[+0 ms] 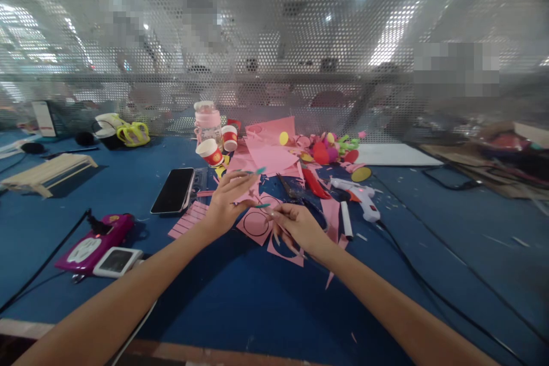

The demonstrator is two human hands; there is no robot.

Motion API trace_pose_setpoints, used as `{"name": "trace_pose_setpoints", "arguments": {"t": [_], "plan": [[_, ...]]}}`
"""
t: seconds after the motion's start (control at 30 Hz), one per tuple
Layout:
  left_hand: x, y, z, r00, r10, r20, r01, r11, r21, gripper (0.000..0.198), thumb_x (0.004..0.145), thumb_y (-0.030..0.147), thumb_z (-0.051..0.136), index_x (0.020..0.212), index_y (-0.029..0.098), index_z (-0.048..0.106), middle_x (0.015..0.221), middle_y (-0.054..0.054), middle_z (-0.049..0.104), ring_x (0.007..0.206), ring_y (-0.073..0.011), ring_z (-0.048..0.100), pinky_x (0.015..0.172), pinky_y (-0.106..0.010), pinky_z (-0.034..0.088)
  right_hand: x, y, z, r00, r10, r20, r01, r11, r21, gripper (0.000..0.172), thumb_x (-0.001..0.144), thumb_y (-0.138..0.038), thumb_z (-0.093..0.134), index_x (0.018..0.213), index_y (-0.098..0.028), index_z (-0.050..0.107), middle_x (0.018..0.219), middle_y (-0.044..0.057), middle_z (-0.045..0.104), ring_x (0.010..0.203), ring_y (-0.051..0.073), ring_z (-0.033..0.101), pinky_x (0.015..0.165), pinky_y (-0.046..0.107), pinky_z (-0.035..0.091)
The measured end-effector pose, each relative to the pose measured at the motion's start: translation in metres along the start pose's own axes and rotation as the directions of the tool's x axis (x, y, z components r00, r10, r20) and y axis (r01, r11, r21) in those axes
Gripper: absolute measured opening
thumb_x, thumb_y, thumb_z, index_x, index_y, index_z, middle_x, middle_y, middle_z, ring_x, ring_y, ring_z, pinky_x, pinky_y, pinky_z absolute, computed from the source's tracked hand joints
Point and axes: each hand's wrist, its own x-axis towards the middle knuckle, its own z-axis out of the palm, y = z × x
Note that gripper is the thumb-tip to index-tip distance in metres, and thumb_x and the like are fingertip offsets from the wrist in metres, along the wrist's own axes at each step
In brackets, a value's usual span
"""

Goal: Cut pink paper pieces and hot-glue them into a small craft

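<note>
My left hand (pixel 229 200) hovers over the pink paper with its fingers stretched out and the thumb apart from them. The thumb's long green nail points at the fingertips of my right hand (pixel 298 229). Those fingertips are pinched together; whatever thin piece may be between them is too small to make out. Under the hands lies a pink paper square (pixel 253 234) with a black circle drawn on it. Beside it is a pink offcut (pixel 295 260) with a round cutout. Scissors (pixel 289 189) lie just beyond my right hand, partly hidden by it.
Left stand a phone (pixel 172 190), a purple power strip (pixel 96 243) and a wooden rack (pixel 51 171). Paper cups (pixel 210 152) and a bottle (pixel 207 120) are behind. Right lie a white glue gun (pixel 364 200) with a trailing cord, a red-handled cutter (pixel 315 183) and a white stick (pixel 346 220).
</note>
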Motion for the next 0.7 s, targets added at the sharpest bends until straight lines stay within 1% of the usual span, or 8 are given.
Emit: {"name": "trace_pose_setpoints", "arguments": {"t": [0.03, 0.1, 0.17, 0.23, 0.33, 0.47, 0.6, 0.7], "plan": [[0.0, 0.002, 0.002, 0.996, -0.084, -0.021, 0.084, 0.996, -0.042, 0.043, 0.069, 0.026, 0.064, 0.111, 0.022, 0.056, 0.113, -0.008, 0.059, 0.111, -0.0229, 0.045, 0.094, -0.044, 0.035, 0.0, 0.0, 0.0, 1.0, -0.013, 0.0, 0.013, 1.0, 0.014, 0.034, 0.071, -0.048, 0.056, 0.071, -0.014, 0.054, 0.044, -0.005, 0.053, 0.021, 0.003, 0.037, 0.021, 0.014, 0.023], [-0.001, 0.006, 0.007, 0.961, -0.273, -0.038, 0.26, 0.944, -0.201, 0.052, 0.066, 0.028, 0.067, 0.115, 0.02, 0.051, 0.118, -0.01, 0.054, 0.114, -0.0242, 0.044, 0.096, -0.044, 0.033, 0.001, 0.001, 0.0, 0.999, -0.042, 0.01, 0.042, 0.998, 0.041, 0.033, 0.074, -0.047, 0.053, 0.071, -0.014, 0.054, 0.046, -0.004, 0.055, 0.022, 0.004, 0.039, 0.022, 0.015, 0.024], [-0.003, 0.008, 0.015, 0.894, -0.447, 0.023, 0.416, 0.811, -0.412, 0.056, 0.064, 0.027, 0.068, 0.116, 0.019, 0.048, 0.119, -0.012, 0.053, 0.112, -0.0231, 0.047, 0.094, -0.042, 0.036, 0.002, 0.002, 0.001, 0.997, -0.073, 0.014, 0.072, 0.995, 0.067, 0.032, 0.076, -0.046, 0.051, 0.071, -0.014, 0.053, 0.048, -0.004, 0.056, 0.024, 0.004, 0.042, 0.024, 0.015, 0.025], [-0.005, 0.009, 0.022, 0.831, -0.544, 0.113, 0.51, 0.666, -0.545, 0.056, 0.062, 0.025, 0.07, 0.113, 0.016, 0.048, 0.111, -0.013, 0.058, 0.104, -0.0214, 0.053, 0.092, -0.04, 0.039, 0.004, 0.004, 0.003, 0.996, -0.094, 0.009, 0.093, 0.992, 0.081, 0.031, 0.076, -0.045, 0.051, 0.071, -0.015, 0.052, 0.05, -0.003, 0.057, 0.027, 0.005, 0.045, 0.026, 0.015, 0.026], [-0.007, 0.01, 0.026, 0.768, -0.612, 0.189, 0.571, 0.521, -0.635, 0.056, 0.059, 0.025, 0.072, 0.109, 0.013, 0.048, 0.097, -0.012, 0.064, 0.093, -0.0204, 0.059, 0.084, -0.037, 0.045, 0.006, 0.008, 0.007, 0.994, -0.105, 0.024, 0.103, 0.991, 0.085, 0.03, 0.075, -0.044, 0.053, 0.072, -0.015, 0.05, 0.05, -0.003, 0.057, 0.029, 0.005, 0.047, 0.029, 0.015, 0.028], [-0.005, 0.014, 0.022, 0.72, -0.66, 0.214, 0.612, 0.46, -0.643, 0.054, 0.059, 0.024, 0.072, 0.107, 0.012, 0.048, 0.079, -0.007, 0.067, 0.076, -0.017, 0.063, 0.075, -0.033, 0.049, 0.009, 0.013, 0.011, 0.992, -0.122, -0.003, 0.122, 0.987, 0.1, 0.029, 0.074, -0.044, 0.055, 0.074, -0.015, 0.05, 0.053, -0.003, 0.057, 0.032, 0.006, 0.05, 0.03, 0.015, 0.029], [-0.001, 0.016, 0.017, 0.728, -0.66, 0.186, 0.595, 0.473, -0.65, 0.049, 0.057, 0.022, 0.073, 0.101, 0.012, 0.054, 0.077, -0.005, 0.067, 0.076, -0.0162, 0.063, 0.073, -0.029, 0.049, 0.008, 0.012, 0.012, 0.983, -0.167, -0.077, 0.173, 0.982, 0.08, 0.026, 0.072, -0.041, 0.059, 0.072, -0.017, 0.049, 0.055, -0.004, 0.057, 0.034, 0.007, 0.052, 0.031, 0.016, 0.032], [0.002, 0.017, 0.015, 0.743, -0.634, 0.213, 0.577, 0.448, -0.683, 0.038, 0.055, 0.022, 0.073, 0.09, 0.012, 0.061, 0.081, -0.005, 0.067, 0.079, -0.0164, 0.062, 0.074, -0.028, 0.049, 0.005, 0.009, 0.012, 0.973, -0.205, -0.11, 0.21, 0.977, 0.035, 0.025, 0.071, -0.038, 0.061, 0.068, -0.017, 0.048, 0.054, -0.006, 0.055, 0.035, 0.007, 0.052, 0.032, 0.016, 0.037]]}}
